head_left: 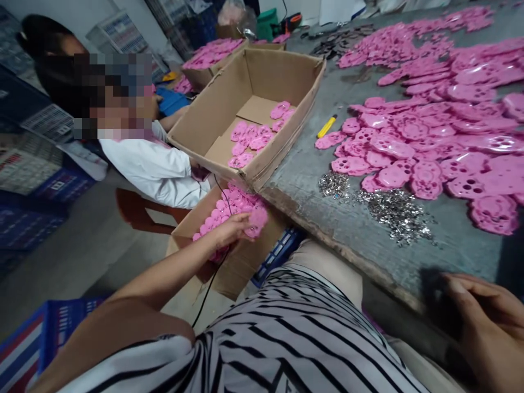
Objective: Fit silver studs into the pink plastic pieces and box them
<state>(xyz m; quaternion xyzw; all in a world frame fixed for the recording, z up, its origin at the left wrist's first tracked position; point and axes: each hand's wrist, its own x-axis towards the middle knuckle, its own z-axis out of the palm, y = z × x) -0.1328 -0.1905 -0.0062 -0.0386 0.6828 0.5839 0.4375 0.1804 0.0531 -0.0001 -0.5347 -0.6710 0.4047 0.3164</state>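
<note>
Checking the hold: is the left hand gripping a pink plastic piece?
Yes, the left hand grips a pink plastic piece over the lower cardboard box.

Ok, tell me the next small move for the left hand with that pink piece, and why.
Probably let go: the left hand holds a pink piece right over the lower carton, which already holds matching pink pieces. The right hand rests at the table edge.
</note>
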